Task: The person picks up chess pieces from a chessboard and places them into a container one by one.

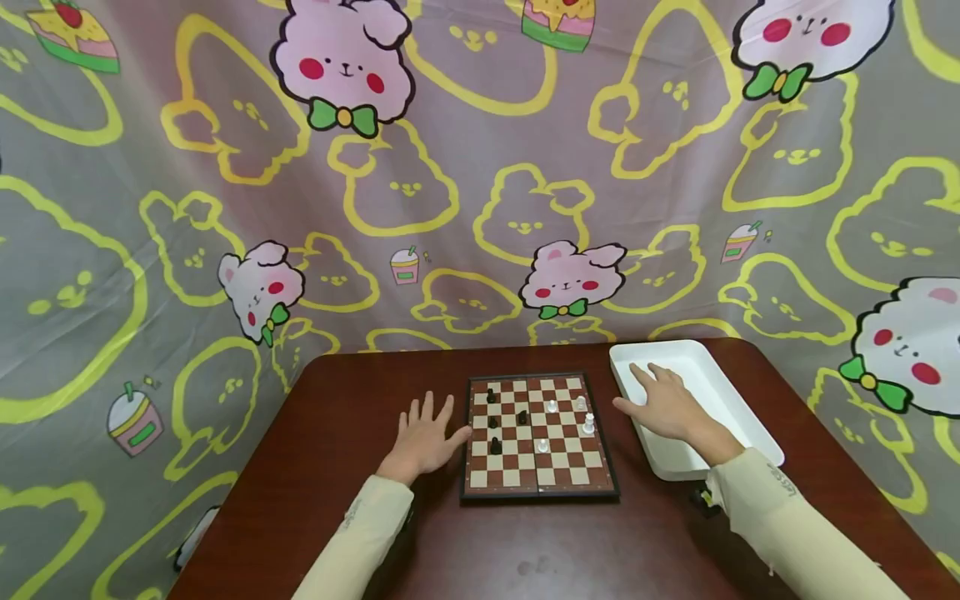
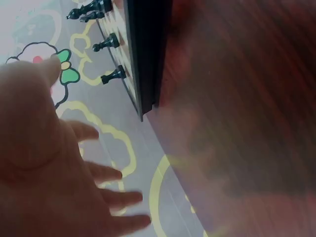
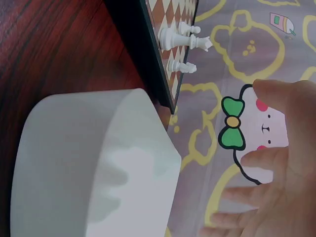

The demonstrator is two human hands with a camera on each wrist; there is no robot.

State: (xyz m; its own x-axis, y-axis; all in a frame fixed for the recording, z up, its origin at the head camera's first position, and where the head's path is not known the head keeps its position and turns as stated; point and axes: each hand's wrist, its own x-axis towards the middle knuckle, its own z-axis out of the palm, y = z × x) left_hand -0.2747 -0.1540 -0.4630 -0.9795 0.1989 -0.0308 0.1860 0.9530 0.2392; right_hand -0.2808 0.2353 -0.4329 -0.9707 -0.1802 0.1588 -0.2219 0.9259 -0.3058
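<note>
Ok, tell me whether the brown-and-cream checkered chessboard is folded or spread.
Spread: the brown-and-cream checkered chessboard lies flat, squares showing on both sides of its centre seam.

This is a small curtained nook — cartoon-printed fabric (image 1: pixel 465 196) hangs behind and beside a reddish-brown counter (image 1: pixel 540 546). Whether home or studio, I cannot tell.

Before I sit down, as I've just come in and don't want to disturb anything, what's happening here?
A person's left hand is open beside a chessboard, and their right hand is open over a white tray. Neither of the hands holds a piece at this moment; black pieces and white pieces stand on the chessboard.
</note>
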